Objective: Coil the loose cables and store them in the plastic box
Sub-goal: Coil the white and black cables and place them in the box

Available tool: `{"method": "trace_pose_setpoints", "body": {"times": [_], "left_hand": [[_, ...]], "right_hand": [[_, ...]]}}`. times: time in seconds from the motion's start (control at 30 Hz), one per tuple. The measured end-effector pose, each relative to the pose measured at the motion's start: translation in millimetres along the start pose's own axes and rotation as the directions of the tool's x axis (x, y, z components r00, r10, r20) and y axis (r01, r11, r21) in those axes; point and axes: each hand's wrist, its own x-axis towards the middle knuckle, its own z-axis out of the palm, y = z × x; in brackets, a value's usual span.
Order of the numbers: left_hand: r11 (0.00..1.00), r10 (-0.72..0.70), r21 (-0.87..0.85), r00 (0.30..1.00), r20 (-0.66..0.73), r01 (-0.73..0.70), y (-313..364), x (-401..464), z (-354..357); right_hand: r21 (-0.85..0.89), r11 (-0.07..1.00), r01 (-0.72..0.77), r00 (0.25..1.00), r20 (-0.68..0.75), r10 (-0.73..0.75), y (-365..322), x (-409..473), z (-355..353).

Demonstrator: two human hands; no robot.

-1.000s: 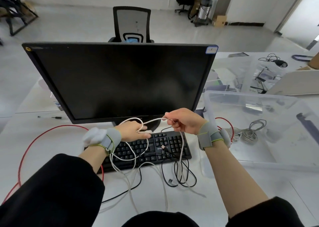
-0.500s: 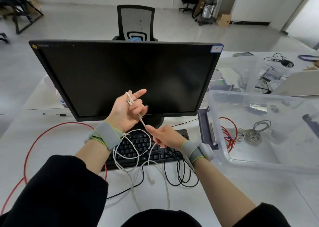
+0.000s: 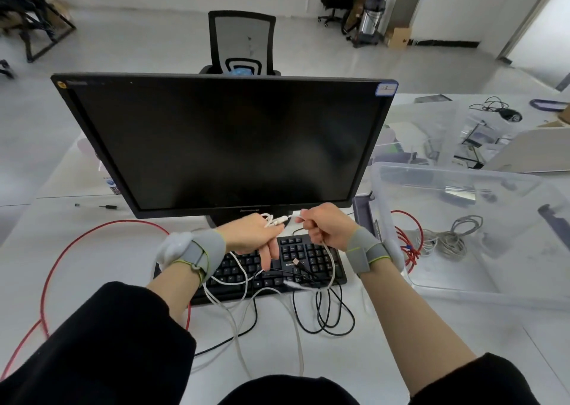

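Observation:
My left hand (image 3: 254,235) and my right hand (image 3: 327,227) both hold a thin white cable (image 3: 240,284) just above the black keyboard (image 3: 311,258). The left hand pinches the cable's looped end with its plug. The right hand is closed on a strand that drops over the keys. The rest of the white cable trails in loose loops on the table toward me. A black cable (image 3: 327,312) lies in loops in front of the keyboard. The clear plastic box (image 3: 456,287) stands at the right. A coiled grey cable (image 3: 447,239) and a red cable (image 3: 407,244) lie inside.
A large black monitor (image 3: 225,142) stands right behind my hands. A long red cable (image 3: 58,259) curves across the table at the left. More clear boxes (image 3: 431,133) and a small cable bundle (image 3: 496,108) sit at the back right. An office chair (image 3: 242,44) stands behind the monitor.
My left hand has dropped from in front of the screen to the keyboard. My right hand has come up and to the right, meeting it, with the white cable between them.

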Motion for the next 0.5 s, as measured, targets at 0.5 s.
{"method": "trace_pose_setpoints", "body": {"times": [0.5], "left_hand": [[0.064,0.043,-0.913,0.915,-0.401,-0.403,5.8,-3.0,-25.5]], "right_hand": [[-0.419,0.86,0.291,0.953,0.21,-0.221,15.8,-15.9,30.7]]}}
